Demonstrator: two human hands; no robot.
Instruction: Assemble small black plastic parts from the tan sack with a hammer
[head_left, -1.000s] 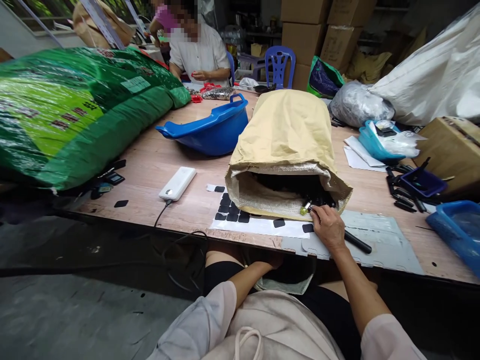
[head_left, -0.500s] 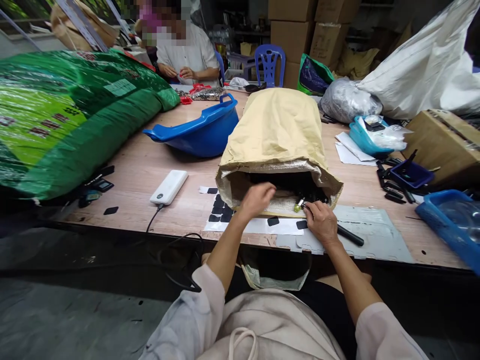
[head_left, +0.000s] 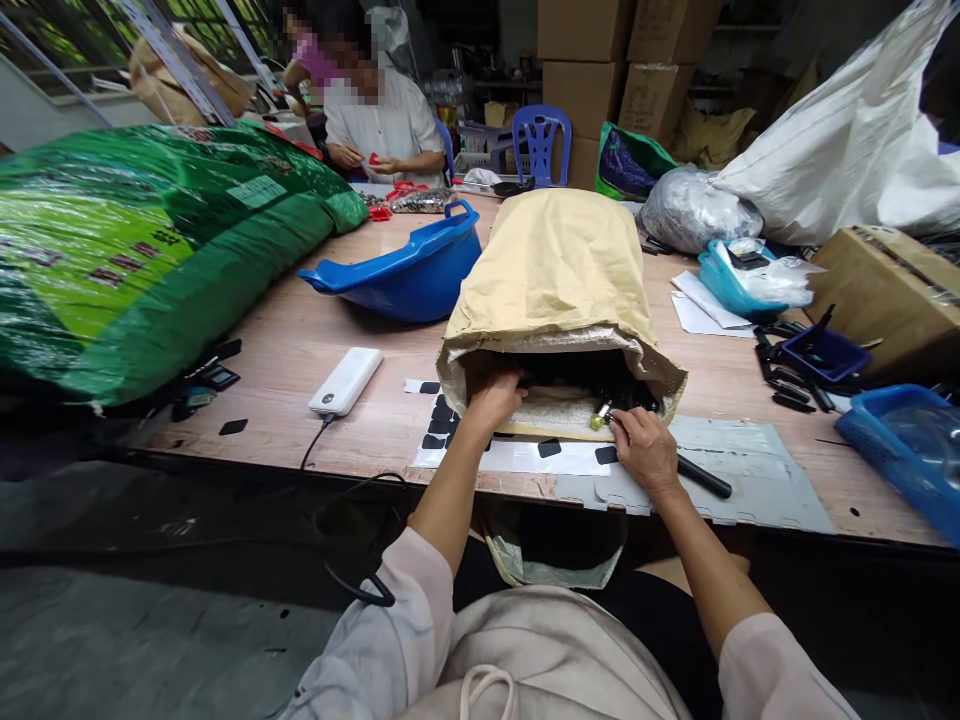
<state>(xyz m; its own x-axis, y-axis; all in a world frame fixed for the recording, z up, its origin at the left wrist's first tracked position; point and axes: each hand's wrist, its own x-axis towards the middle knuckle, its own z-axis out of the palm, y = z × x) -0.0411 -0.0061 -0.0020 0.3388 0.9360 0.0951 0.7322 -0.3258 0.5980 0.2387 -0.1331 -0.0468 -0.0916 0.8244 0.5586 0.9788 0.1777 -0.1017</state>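
A yellow woven sack [head_left: 555,260] lies on the table with its mouth facing me and dark black items inside, too shadowed to make out. My left hand [head_left: 495,396] is at the left of the mouth, its fingers partly in the opening; shadow hides whether they hold anything. At the right of the mouth, my right hand [head_left: 646,448] is closed on a black rod-like tool. Its thick black handle [head_left: 705,474] sticks out to the right below the hand. A metal and yellow-green tip [head_left: 599,416] shows to the left of the fingertips, in line with the handle.
White paper strips with black stickers [head_left: 549,448] lie before the sack. Around it are a blue basin [head_left: 405,275], a white power bank [head_left: 346,382] with a cable, a large green bag [head_left: 187,230], a grey sheet [head_left: 757,470] and a blue tub [head_left: 862,425]. Another person [head_left: 390,135] sits across the table.
My left hand has moved slightly left and into the sack's mouth. My right hand keeps its hold in nearly the same place. The view has shifted a little.
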